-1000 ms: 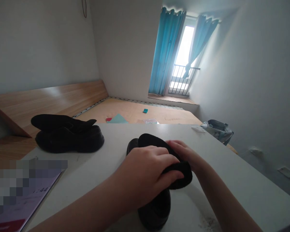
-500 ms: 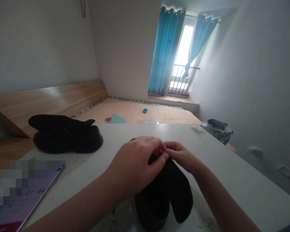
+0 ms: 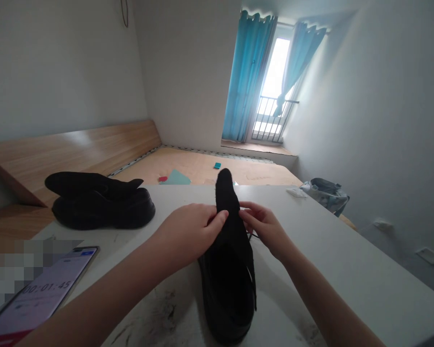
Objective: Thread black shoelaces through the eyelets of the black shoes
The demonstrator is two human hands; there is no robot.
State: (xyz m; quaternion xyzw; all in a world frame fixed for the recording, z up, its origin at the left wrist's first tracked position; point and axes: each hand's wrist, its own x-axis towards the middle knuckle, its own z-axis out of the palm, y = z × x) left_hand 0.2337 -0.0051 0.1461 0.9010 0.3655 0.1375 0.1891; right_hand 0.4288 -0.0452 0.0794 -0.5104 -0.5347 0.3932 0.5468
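- Two bare hands, the left hand (image 3: 188, 233) and the right hand (image 3: 262, 226), meet at the middle of the table, both raised above its surface.
- Left hand: closed around the left edge of a black sock (image 3: 228, 219), with the thumb and fingers pressed against the fabric.
- Right hand: narrowly curled, its fingertips (image 3: 243, 214) touching the sock's right edge; a firm pinch cannot be confirmed from this view.
- Black sock: held upright between the hands, its tip pointing up and its lower part hanging onto the shoe below.
- Black shoe (image 3: 226, 294): lying on the white table (image 3: 332, 246) directly below the hands, its toe end toward the viewer and partly covered by the sock.
- Left of the hands: a second black shoe (image 3: 104, 213) with a dark fabric piece (image 3: 88, 183) lying across it, well apart from the held sock.
- Lower left: a smartphone (image 3: 47, 289) on the table, showing a running timer; one corner of the view is pixelated.
- Beyond the table: a bare wooden bed base (image 3: 198, 168) bearing a teal sheet (image 3: 176, 178) and a small teal card (image 3: 217, 166); the sock's tip overlaps the far scene.
- Far right: a grey-and-white bag (image 3: 325, 195) beside the table edge.
- Background: blue curtains (image 3: 246, 77) framing a railed balcony door (image 3: 271, 120).
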